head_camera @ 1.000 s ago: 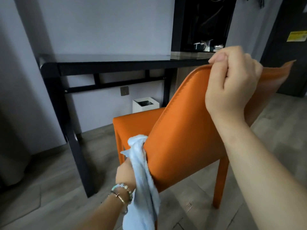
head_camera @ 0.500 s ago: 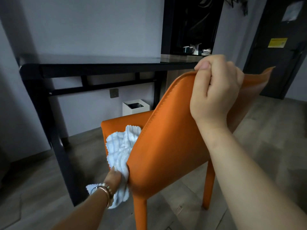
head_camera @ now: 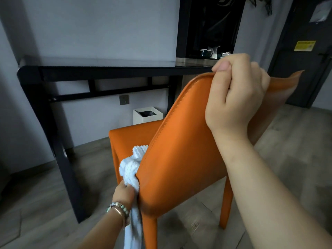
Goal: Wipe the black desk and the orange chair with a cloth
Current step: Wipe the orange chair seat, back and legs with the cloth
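The orange chair stands in front of me with its backrest toward me. My right hand grips the top edge of the backrest, fingers curled over it. Low on the left edge of the backrest, my left hand holds a white ribbed cloth bunched against the chair; part of the cloth hangs down past my wrist. The black desk runs along the wall behind the chair, its glossy top reflecting the wall.
A white square bin sits on the floor under the desk by the wall. A dark cabinet niche with small items stands at the desk's right end. A dark door is at the far right. Wooden floor lies all around.
My left hand with the cloth has shifted along the left edge of the backrest, and the cloth is bunched differently. My right hand has kept its grip on the top edge.
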The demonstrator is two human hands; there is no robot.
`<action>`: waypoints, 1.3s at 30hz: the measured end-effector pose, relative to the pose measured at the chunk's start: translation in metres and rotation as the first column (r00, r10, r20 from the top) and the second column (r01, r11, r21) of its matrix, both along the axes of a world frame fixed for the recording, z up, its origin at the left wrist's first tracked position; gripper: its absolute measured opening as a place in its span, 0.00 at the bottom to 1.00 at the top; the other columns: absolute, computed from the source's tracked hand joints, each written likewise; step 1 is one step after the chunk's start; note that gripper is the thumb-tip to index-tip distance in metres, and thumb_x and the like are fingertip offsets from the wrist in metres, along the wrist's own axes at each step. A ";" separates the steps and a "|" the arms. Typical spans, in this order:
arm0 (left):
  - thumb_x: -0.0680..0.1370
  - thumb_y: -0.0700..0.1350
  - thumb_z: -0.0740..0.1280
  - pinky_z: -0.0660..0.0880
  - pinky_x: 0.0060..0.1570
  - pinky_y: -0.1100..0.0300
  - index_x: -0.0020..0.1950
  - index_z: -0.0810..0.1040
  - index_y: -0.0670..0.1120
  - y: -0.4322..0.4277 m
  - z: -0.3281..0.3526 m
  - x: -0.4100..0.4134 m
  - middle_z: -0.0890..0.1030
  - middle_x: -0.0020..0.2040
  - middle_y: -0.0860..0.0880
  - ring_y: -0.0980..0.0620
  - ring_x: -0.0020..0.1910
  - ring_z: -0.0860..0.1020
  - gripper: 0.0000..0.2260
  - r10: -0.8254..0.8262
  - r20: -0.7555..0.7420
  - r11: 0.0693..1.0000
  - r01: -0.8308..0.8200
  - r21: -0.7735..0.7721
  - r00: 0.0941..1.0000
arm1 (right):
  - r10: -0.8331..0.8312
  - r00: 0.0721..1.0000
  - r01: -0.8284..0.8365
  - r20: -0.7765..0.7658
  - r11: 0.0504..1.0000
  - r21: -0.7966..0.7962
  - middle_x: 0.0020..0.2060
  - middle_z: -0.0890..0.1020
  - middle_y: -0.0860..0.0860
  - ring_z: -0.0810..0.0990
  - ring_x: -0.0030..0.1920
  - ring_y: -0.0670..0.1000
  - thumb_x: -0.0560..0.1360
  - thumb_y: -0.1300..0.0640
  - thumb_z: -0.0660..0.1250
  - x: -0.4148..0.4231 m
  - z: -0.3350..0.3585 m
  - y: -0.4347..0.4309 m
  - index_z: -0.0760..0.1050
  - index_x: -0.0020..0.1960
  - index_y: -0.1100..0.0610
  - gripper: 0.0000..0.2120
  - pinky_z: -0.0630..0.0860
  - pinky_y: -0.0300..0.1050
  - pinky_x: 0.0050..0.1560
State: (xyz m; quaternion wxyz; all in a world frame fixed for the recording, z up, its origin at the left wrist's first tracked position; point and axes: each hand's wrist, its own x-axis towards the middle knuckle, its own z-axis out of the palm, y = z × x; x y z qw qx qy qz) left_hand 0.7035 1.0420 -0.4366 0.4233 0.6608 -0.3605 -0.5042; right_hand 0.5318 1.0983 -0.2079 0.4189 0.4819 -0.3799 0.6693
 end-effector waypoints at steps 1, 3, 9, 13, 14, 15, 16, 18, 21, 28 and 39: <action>0.63 0.48 0.59 0.70 0.62 0.50 0.45 0.77 0.43 0.004 0.008 -0.002 0.79 0.52 0.39 0.39 0.56 0.76 0.15 -0.001 0.038 0.999 0.000 0.035 0.999 | -0.001 1.000 0.001 -0.003 1.000 -0.004 0.30 0.77 0.54 0.74 0.34 0.54 0.76 0.62 0.55 0.000 -0.001 -0.001 0.77 0.39 0.63 0.14 0.65 0.42 0.48; 0.69 0.46 0.58 0.72 0.59 0.48 0.39 0.74 0.46 0.012 0.022 -0.005 0.80 0.49 0.40 0.39 0.52 0.76 0.07 -0.021 0.119 0.999 0.024 -0.023 0.993 | 0.002 1.000 -0.002 -0.002 1.000 -0.006 0.30 0.77 0.54 0.74 0.34 0.54 0.76 0.62 0.55 -0.002 -0.003 -0.002 0.77 0.39 0.63 0.14 0.67 0.45 0.49; 0.72 0.46 0.57 0.73 0.44 0.49 0.38 0.75 0.38 0.040 0.041 -0.009 0.78 0.35 0.40 0.41 0.39 0.75 0.13 0.080 0.147 0.961 -0.037 -0.275 0.986 | 0.005 1.000 -0.005 0.014 1.000 0.000 0.31 0.78 0.55 0.72 0.37 0.50 0.77 0.62 0.54 0.000 -0.004 -0.001 0.77 0.40 0.63 0.14 0.71 0.49 0.50; 0.78 0.41 0.60 0.68 0.49 0.56 0.53 0.77 0.42 0.061 0.020 -0.008 0.80 0.52 0.38 0.39 0.55 0.76 0.09 -0.031 0.360 0.992 0.074 -0.104 0.933 | -0.003 1.000 0.002 0.021 1.000 0.027 0.32 0.78 0.55 0.70 0.38 0.49 0.77 0.62 0.55 -0.003 -0.003 -0.002 0.77 0.40 0.63 0.14 0.69 0.47 0.51; 0.78 0.41 0.59 0.67 0.50 0.57 0.56 0.76 0.43 0.066 0.013 -0.004 0.79 0.54 0.39 0.41 0.57 0.76 0.10 -0.108 0.409 0.990 0.134 -0.037 0.906 | -0.007 1.000 0.007 0.019 1.000 0.031 0.32 0.78 0.55 0.70 0.38 0.49 0.77 0.62 0.55 -0.003 -0.004 -0.001 0.77 0.40 0.63 0.14 0.69 0.47 0.51; 0.79 0.42 0.59 0.68 0.51 0.58 0.56 0.76 0.44 0.071 0.009 0.000 0.79 0.54 0.41 0.42 0.58 0.76 0.09 -0.167 0.452 0.982 0.191 -0.008 0.876 | -0.010 1.000 0.010 0.013 0.999 0.034 0.33 0.78 0.55 0.70 0.39 0.49 0.77 0.63 0.55 -0.003 -0.004 0.000 0.77 0.41 0.64 0.14 0.68 0.46 0.51; 0.78 0.43 0.59 0.68 0.51 0.59 0.55 0.74 0.46 0.074 0.005 0.005 0.79 0.51 0.42 0.43 0.57 0.76 0.07 -0.186 0.481 0.974 0.224 -0.023 0.857 | -0.012 1.000 0.012 0.004 0.999 0.040 0.33 0.78 0.56 0.70 0.39 0.49 0.77 0.63 0.55 -0.004 -0.004 0.001 0.77 0.41 0.64 0.13 0.68 0.47 0.51; 0.76 0.43 0.63 0.68 0.48 0.59 0.52 0.70 0.49 0.077 0.009 0.011 0.78 0.45 0.47 0.44 0.53 0.78 0.06 -0.142 0.449 0.973 0.208 -0.101 0.882 | 0.007 1.000 -0.006 -0.014 0.998 0.056 0.37 0.80 0.56 0.71 0.43 0.49 0.77 0.63 0.55 -0.005 -0.005 0.002 0.77 0.43 0.64 0.13 0.71 0.51 0.52; 0.73 0.42 0.67 0.68 0.43 0.57 0.51 0.67 0.47 0.086 0.037 0.010 0.76 0.39 0.51 0.47 0.42 0.76 0.10 -0.021 0.363 0.965 0.113 -0.235 0.932 | 0.169 0.985 -0.170 0.019 0.982 0.081 0.52 0.79 0.59 0.74 0.59 0.53 0.78 0.63 0.58 0.002 -0.023 0.012 0.73 0.56 0.65 0.10 0.70 0.60 0.62; 0.75 0.39 0.64 0.74 0.48 0.49 0.47 0.74 0.40 0.115 0.099 0.004 0.78 0.41 0.43 0.46 0.43 0.78 0.03 -0.141 -0.212 0.929 0.054 -0.367 0.967 | 0.529 0.843 -0.426 -0.096 0.766 0.482 0.66 0.68 0.57 0.69 0.67 0.58 0.78 0.43 0.57 0.060 -0.179 0.067 0.66 0.64 0.54 0.20 0.69 0.58 0.63; 0.74 0.52 0.62 0.69 0.45 0.75 0.47 0.72 0.58 0.100 0.168 -0.005 0.78 0.45 0.59 0.65 0.44 0.75 0.04 0.016 0.159 0.430 0.136 -0.892 0.987 | 0.365 0.848 -0.358 0.384 0.929 -0.091 0.54 0.68 0.46 0.71 0.55 0.39 0.71 0.61 0.64 0.020 -0.089 0.057 0.61 0.56 0.48 0.18 0.67 0.34 0.60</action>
